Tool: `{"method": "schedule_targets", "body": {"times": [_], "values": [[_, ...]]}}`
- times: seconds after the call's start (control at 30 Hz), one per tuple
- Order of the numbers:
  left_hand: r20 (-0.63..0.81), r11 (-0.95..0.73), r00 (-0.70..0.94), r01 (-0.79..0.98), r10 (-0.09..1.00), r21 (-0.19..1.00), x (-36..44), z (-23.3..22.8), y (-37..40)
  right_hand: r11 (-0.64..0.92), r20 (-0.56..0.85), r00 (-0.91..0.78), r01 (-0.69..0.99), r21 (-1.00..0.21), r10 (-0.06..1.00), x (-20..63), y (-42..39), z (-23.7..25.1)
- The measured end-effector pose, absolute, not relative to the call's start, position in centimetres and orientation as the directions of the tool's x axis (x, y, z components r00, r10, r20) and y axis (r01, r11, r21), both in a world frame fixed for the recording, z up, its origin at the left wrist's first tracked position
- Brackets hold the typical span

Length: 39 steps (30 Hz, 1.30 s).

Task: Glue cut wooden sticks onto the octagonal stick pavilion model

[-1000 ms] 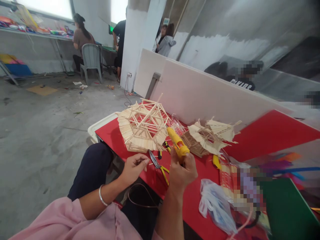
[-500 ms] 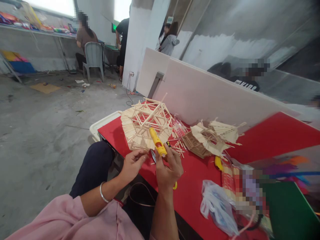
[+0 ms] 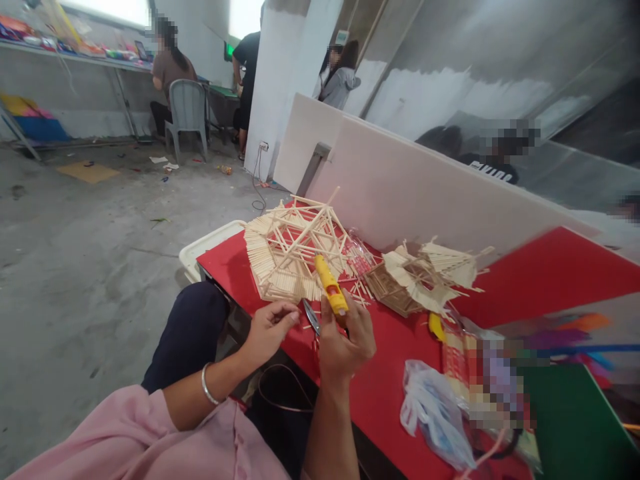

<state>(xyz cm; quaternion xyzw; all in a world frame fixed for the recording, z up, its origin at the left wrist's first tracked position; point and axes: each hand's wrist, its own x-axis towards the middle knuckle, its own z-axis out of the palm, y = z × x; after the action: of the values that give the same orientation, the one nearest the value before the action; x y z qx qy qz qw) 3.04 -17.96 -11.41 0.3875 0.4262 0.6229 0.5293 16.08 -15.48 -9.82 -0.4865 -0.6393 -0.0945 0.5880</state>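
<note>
In my right hand point(image 3: 347, 340) is a yellow glue gun point(image 3: 327, 280), its nozzle end pointing up and away from me. My fingers are closed round its rear part. Just left of it, my left hand point(image 3: 270, 331) has thumb and fingertips pinched together; whatever they hold, if anything, is too small to make out. Beyond both hands stands a framework of pale wooden sticks point(image 3: 287, 277) with a fanned, slatted skirt. A pair of scissors point(image 3: 311, 316) lies between the hands, partly hidden by my right hand.
A second stick model point(image 3: 400, 300) sits farther right on the red table point(image 3: 380, 367). Loose sticks and a clear wrapper point(image 3: 357, 253) lie between the models. A plastic bag point(image 3: 435, 413) rests at the near right. White panels point(image 3: 400, 180) stand behind the table. Several people are farther off.
My right hand has moved a little to the right with the glue gun, away from my left hand. More of the scissors shows. My left hand stays nearly in place, still pinched.
</note>
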Motion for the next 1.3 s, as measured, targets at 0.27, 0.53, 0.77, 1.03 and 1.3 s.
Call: {"method": "schedule_targets", "body": {"times": [0.27,0.53,0.77,1.03,1.3], "values": [[0.029,-0.097,-0.200,-0.341,0.979,0.935,2.2,-11.7,-18.0,0.634,0.865,0.058,0.656,-0.410,0.499,14.8,-15.5,-10.5],[0.035,-0.090,-0.158,-0.356,0.987,0.930,2.5,-11.2,-18.4,0.570,0.894,0.115,0.734,-0.371,0.433,14.9,-15.5,-8.5],[0.013,-0.082,-0.185,-0.371,0.983,0.925,2.2,-11.0,-18.5,0.554,0.890,0.024,0.775,-0.303,0.455,14.4,-15.7,-6.1],[-0.007,-0.069,-0.184,-0.401,0.983,0.914,2.2,-12.1,-18.3,0.611,0.877,-0.031,0.729,-0.308,0.480,14.5,-17.4,-8.2],[-0.016,-0.055,-0.191,-0.363,0.982,0.930,2.0,-12.2,-18.7,0.520,0.881,-0.121,0.840,-0.155,0.458,15.4,-17.2,-9.7]]}}
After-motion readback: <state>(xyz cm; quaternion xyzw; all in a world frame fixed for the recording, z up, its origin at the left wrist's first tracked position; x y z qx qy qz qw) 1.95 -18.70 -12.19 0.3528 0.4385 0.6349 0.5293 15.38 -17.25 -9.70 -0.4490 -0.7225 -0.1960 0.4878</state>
